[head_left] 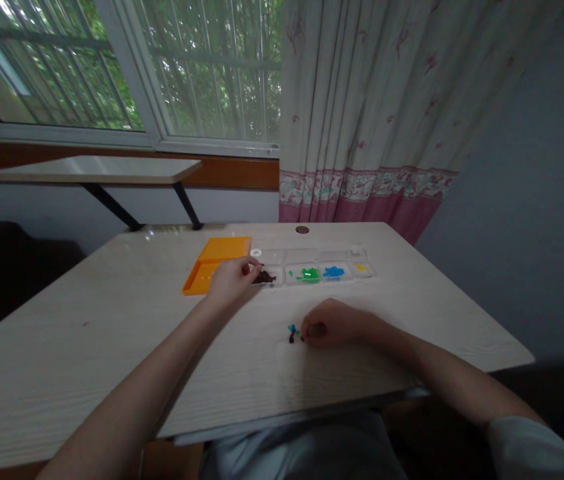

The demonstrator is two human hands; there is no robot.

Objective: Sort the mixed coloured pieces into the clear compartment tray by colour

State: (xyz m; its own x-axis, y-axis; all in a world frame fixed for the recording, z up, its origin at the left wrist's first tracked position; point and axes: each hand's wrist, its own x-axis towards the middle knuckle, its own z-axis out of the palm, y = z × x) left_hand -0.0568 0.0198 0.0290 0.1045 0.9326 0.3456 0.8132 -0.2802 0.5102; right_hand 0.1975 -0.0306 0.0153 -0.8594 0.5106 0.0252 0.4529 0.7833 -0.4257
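Observation:
Over the left end of a clear compartment tray [282, 275], my left hand [232, 279] pinches thumb and fingers together. A tiny dark speck shows at its fingertips, too small to name. Just below them lies a heap of dark brown pieces [264, 277]. My right hand [336, 323] rests on the table nearer to me, its fingers closed at the tips on a small dark piece [303, 339]. Close to the left of those fingertips is a little cluster of blue, green and dark brown pieces [292, 332]; whether the hand touches it I cannot tell.
Green pieces [308, 274], blue pieces [333, 272] and a few yellow pieces [362, 267] lie in the tray's other compartments. An open orange case [225, 248] stands left of it. Behind are a round table hole [302, 229], a raised shelf [102, 170] and a curtain [362, 120].

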